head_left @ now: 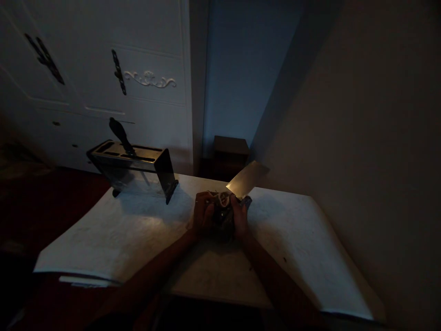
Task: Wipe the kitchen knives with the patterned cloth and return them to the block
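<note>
I've got left hand (203, 214) and right hand (239, 216) both curled shut on the handle end of the cleaver (247, 179), near the middle of the tabletop's (120, 239) far edge. The blade tilts up and right. Pale cord (222, 198) is bunched between the hands, and a knife block (132, 168) sits at the far left corner.

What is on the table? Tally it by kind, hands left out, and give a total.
Knives: 2, the cleaver rising from the hands and the dark-handled knife in the rack.
Knife racks: 1.
Dark bundle with pale cord: 1, gripped by left hand and right hand.
Total: 4.
</note>
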A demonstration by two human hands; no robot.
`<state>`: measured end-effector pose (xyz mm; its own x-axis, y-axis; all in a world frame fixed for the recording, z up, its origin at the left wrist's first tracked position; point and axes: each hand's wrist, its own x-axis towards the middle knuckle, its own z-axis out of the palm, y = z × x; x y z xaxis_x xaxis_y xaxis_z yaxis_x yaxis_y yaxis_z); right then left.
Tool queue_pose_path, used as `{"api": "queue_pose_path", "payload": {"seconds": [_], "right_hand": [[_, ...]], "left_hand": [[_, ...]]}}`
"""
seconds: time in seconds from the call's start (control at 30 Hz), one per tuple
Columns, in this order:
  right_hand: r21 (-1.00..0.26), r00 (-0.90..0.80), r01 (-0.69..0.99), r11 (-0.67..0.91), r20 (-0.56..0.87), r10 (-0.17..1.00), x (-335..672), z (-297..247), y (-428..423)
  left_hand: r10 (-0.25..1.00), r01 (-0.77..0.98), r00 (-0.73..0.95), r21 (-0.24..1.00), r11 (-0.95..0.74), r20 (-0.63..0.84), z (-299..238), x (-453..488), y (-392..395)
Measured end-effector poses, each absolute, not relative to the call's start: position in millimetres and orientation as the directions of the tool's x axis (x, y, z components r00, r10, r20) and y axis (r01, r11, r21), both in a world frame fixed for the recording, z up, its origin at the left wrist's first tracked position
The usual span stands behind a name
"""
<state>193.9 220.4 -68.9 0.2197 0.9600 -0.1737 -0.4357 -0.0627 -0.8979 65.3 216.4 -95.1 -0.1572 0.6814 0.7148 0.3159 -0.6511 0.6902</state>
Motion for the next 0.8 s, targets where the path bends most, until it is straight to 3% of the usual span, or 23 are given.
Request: {"api": "queue_pose_path", "payload": {"seconds": [0.07,0.2,0.37,0.6,0.8], "right_hand": [[-0.886,0.227,-0.46,-0.053,-0.176,0.958,196.7,-67.9,223.9],[-0.881,0.263,-0.473,-0.024,-0.167,0.95,201.7,-68.9,230.6],[-0.874,0.229,-0.486,-0.025,-0.155,0.961,210.2,-67.6,236.3],[-0.897,0.315,-0.439,0.04,-0.112,0.942,215.7,-67.8,240.9],[-0.882,0.305,-0.47,0.018,-0.143,0.942,218.5,-80.1,247.6]], "left_hand": [[0.746,0.334,-0.075,0.722,-0.606,0.661,-95.6,62.6,219.3],[0.783,0.457,0.161,0.658,-0.599,0.601,-94.2,60.9,221.1],[0.822,0.498,0.299,0.656,-0.567,0.484,-94.4,62.6,221.2],[0.867,0.55,0.245,0.674,-0.493,0.435,-106.8,61.0,230.4],[0.765,0.539,0.116,0.607,-0.584,0.633,-100.8,66.4,224.3]]}}
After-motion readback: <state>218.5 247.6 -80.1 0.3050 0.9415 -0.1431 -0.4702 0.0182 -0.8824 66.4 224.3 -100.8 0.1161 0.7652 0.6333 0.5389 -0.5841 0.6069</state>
